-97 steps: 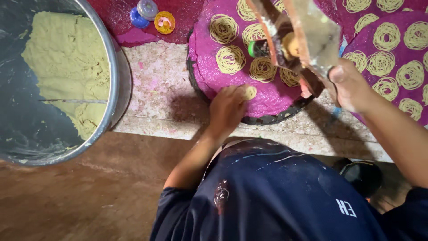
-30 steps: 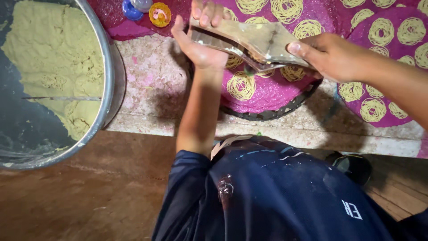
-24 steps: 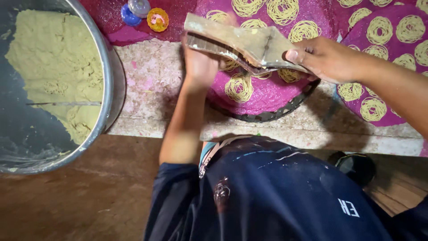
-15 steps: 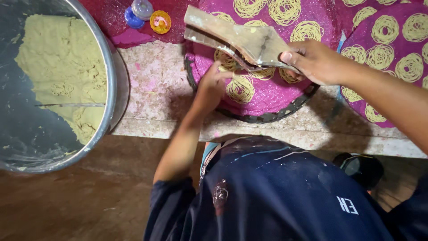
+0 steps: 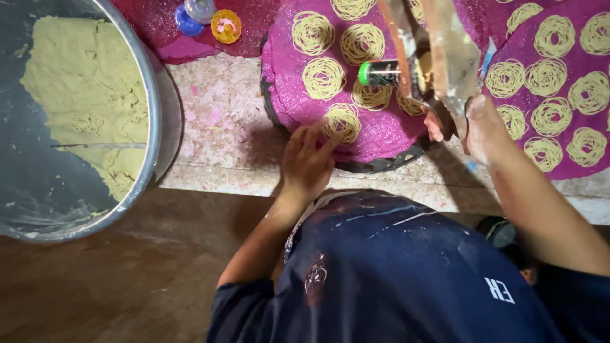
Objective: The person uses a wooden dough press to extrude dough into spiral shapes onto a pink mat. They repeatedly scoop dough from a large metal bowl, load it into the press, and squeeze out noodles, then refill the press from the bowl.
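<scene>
1. The person's left hand [image 5: 309, 160] lay flat, fingers spread and holding nothing, with its fingertips [image 5: 318, 130] touching a coil of yellow dough [image 5: 343, 122] at the near edge of a round pink tray [image 5: 381, 136]
2. The right hand [image 5: 483, 121] was closed around the handles of a wooden press [image 5: 438, 51], held tilted above the tray's right side
3. A small cylinder with a green end [image 5: 380, 73] showed just beside the press
4. More dough coils [image 5: 324, 77] covered the tray, and others [image 5: 546, 76] lay on a pink mat to the right
5. A large metal bowl [image 5: 151, 114] of yellow dough [image 5: 89, 95] sat well apart to the left, and small plastic lids [image 5: 210, 19] lay near the tray's far side
</scene>
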